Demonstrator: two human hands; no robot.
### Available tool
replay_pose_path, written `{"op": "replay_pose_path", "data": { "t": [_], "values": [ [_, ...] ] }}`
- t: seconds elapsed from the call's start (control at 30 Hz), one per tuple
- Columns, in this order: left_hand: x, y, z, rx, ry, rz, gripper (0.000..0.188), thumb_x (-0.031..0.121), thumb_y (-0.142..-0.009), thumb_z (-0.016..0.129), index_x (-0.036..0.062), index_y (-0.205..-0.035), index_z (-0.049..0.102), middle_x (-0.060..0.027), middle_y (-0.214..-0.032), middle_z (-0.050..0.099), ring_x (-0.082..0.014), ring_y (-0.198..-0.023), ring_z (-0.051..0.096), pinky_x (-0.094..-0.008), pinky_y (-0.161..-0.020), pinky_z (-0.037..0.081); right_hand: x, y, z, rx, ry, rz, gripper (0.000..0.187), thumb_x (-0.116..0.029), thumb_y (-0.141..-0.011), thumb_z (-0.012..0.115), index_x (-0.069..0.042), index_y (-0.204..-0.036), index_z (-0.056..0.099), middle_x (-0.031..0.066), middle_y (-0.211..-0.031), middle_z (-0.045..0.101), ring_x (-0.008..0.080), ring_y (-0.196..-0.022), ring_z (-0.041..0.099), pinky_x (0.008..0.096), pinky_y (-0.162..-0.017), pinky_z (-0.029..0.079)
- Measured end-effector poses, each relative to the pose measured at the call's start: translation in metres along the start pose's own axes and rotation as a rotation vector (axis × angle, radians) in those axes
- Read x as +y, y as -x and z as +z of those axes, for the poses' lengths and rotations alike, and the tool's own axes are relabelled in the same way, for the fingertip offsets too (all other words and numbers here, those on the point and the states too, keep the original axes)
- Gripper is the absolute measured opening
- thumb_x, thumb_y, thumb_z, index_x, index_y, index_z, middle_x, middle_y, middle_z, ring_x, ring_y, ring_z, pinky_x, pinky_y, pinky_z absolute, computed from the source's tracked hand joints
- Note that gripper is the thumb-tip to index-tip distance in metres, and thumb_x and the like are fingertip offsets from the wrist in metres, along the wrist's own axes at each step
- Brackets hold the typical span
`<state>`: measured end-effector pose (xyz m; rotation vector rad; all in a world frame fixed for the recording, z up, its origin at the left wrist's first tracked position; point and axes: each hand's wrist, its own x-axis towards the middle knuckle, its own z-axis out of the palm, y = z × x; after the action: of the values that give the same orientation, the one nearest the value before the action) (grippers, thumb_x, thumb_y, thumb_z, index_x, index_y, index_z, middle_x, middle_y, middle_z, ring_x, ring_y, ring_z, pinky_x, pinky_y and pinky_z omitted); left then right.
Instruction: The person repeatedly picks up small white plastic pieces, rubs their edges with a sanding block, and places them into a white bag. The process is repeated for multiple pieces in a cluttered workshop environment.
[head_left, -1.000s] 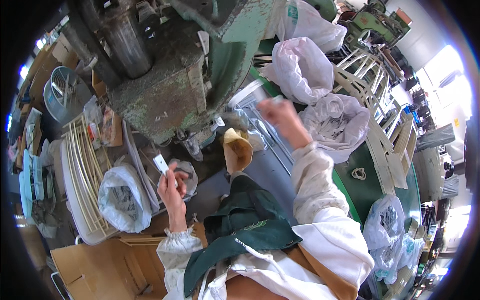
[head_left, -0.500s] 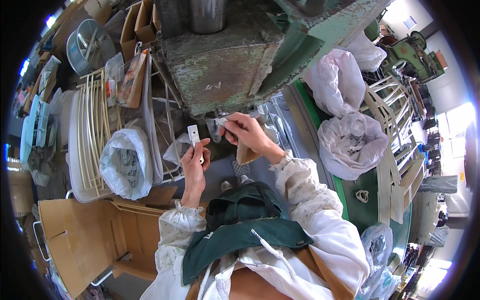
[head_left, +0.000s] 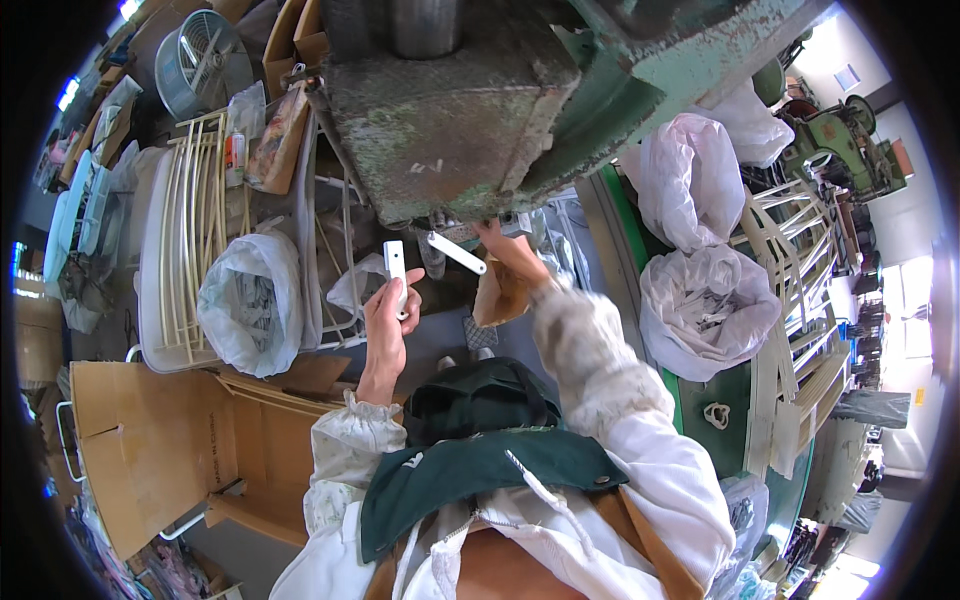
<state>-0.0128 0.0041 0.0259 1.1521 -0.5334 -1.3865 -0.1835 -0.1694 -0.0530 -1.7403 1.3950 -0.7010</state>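
My left hand (head_left: 385,325) is closed round a white bar-shaped piece (head_left: 394,262) with small holes, held upright in front of the machine. My right hand (head_left: 512,256) reaches under the front of a worn green press (head_left: 440,150); its fingertips are hidden there and I cannot tell what they touch. Just left of it, a white flat strip (head_left: 458,254) with rounded ends and a hole slants out from below the press head. The strip appears apart from my right fingers. Below that wrist hangs a brown torn cardboard piece (head_left: 500,295).
White sacks of small pale parts stand on both sides, one at the left (head_left: 250,305) and one at the right (head_left: 708,310). An open cardboard box (head_left: 160,460) lies lower left. Long pale strips (head_left: 195,250) lean on the left; a green bench (head_left: 715,440) runs along the right.
My right hand has moved right and deeper under the press, away from the white piece it was pinching. The rounded strip now shows fully. My left hand stays nearly in place, still gripping its bar.
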Motion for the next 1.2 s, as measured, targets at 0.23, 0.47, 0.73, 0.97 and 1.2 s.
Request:
{"op": "replay_pose_path", "data": {
  "t": [0.23,0.47,0.73,0.97,1.2],
  "values": [
    [0.005,0.009,0.004,-0.009,-0.100,-0.005,0.040,0.025,-0.100,0.038,-0.0053,-0.122,0.053,0.0023,-0.069,0.043,-0.0036,-0.049,0.031,-0.0188,-0.046,0.023,0.068,-0.070,0.070,0.081,0.393,-0.352,0.022,-0.012,-0.094,0.048,0.002,-0.108,0.059,0.0079,-0.096,0.065,0.0149,-0.088,0.061,0.0293,-0.077,0.050],
    [0.005,0.014,-0.002,0.016,-0.155,-0.005,0.039,0.024,-0.101,0.039,-0.0049,-0.124,0.053,0.0020,-0.069,0.045,-0.0038,-0.053,0.035,-0.0178,-0.047,0.026,0.067,-0.074,0.049,-0.065,0.286,-0.319,0.020,-0.010,-0.091,0.052,0.003,-0.104,0.061,0.0075,-0.096,0.065,0.0146,-0.088,0.061,0.0295,-0.078,0.049],
    [-0.004,0.006,0.001,-0.014,-0.197,0.042,0.036,0.025,-0.101,0.042,-0.0027,-0.122,0.053,-0.0021,-0.070,0.053,-0.0045,-0.055,0.040,-0.0188,-0.047,0.030,0.011,-0.035,-0.002,-0.405,-0.472,-0.008,0.018,-0.008,-0.088,0.055,0.003,-0.100,0.064,0.0071,-0.097,0.066,0.0143,-0.089,0.060,0.0296,-0.079,0.048],
    [0.000,-0.001,0.000,-0.023,-0.187,0.066,0.031,0.026,-0.101,0.044,-0.0003,-0.109,0.058,-0.0029,-0.068,0.055,-0.0038,-0.055,0.042,-0.0184,-0.047,0.028,-0.079,0.015,-0.040,-0.444,-0.556,-0.072,0.017,-0.015,-0.078,0.072,0.001,-0.085,0.071,0.0028,-0.078,0.071,0.0088,-0.072,0.063,0.0245,-0.066,0.049],
    [0.003,0.002,-0.010,0.001,-0.194,0.046,0.032,0.025,-0.101,0.044,-0.0015,-0.111,0.058,-0.0023,-0.070,0.053,-0.0030,-0.051,0.034,-0.0180,-0.045,0.025,-0.164,0.034,-0.070,-0.663,0.022,0.226,0.028,-0.019,-0.096,0.050,0.001,-0.109,0.064,0.0070,-0.105,0.065,0.0133,-0.090,0.059,0.0255,-0.086,0.046]
  ]
}}
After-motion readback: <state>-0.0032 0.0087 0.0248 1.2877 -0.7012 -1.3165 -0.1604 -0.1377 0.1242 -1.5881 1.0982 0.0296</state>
